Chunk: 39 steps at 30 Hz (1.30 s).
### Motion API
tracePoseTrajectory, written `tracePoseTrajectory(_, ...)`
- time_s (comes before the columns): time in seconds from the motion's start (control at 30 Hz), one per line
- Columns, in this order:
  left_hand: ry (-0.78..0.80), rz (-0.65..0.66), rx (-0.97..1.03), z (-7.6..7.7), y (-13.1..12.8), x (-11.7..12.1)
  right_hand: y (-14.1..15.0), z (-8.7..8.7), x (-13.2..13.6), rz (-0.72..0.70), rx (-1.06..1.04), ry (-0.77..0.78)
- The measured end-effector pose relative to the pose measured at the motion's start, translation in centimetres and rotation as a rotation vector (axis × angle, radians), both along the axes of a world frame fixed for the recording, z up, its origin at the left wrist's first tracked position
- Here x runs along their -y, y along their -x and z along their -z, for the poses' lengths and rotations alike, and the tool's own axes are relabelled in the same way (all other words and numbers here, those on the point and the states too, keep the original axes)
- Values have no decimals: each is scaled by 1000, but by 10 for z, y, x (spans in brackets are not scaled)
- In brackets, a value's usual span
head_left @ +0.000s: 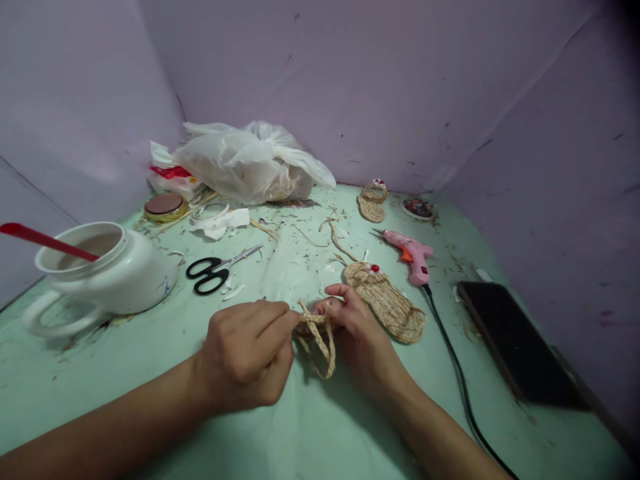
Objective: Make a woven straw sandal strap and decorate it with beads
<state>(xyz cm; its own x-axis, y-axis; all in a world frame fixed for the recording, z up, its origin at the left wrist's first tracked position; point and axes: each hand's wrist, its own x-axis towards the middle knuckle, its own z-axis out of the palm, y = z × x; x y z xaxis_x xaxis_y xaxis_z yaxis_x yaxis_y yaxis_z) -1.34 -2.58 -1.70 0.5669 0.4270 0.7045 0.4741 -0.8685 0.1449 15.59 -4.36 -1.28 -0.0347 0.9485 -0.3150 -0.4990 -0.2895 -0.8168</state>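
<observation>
Between my two hands is a piece of braided straw cord [320, 333], bent into a loop that hangs toward me. My left hand [253, 350] pinches its left side with closed fingers. On the other side my right hand [363, 330] grips the cord piece between thumb and fingers; part of it is hidden there. Just beyond my right hand lies a woven straw slipper shape [387, 303] with a red bead [375, 268] at its top. A loose straw cord [343, 243] runs from near that end toward the back.
Black-handled scissors [220, 268] and a white mug [115, 277] with a red stick lie left. A pink glue gun [410, 255] with a black cable [457, 373] and a phone [517, 343] are right. Behind stand a plastic bag [245, 163], a small straw slipper [371, 205] and a round lid [166, 207].
</observation>
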Motion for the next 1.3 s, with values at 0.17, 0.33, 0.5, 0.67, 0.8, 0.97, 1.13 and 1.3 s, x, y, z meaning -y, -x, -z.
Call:
tracePoseTrajectory(0.17, 213, -60, 7, -4, 1, -10, -8, -1, -7, 17, -93, 38)
tracePoseTrajectory(0.33, 806, -239, 227, -12, 2, -27, -16, 1, -11, -17, -51, 57)
tracePoseTrajectory(0.5, 1568, -283, 756, -13, -3, -32, -19, 0, -11, -13, -55, -87)
tracePoseTrajectory(0.67, 1655, -269, 936, -3, -14, -18, -14, 6, -9, -56, 36, -198)
tracePoseTrajectory(0.8, 1549, -231, 914, 3, -20, -9, -12, 9, -8, -70, 131, -226)
tracePoseTrajectory(0.97, 1329, -311, 528, 3, -15, -8, -12, 8, -8, -53, 141, -235)
tracePoseTrajectory(1.13, 1152, -364, 253, 1, -8, -6, -11, 9, -9, -14, 159, -244)
tracePoseTrajectory(1.3, 1169, -352, 300, 4, -12, 0, -8, 12, -8, 26, 270, -224)
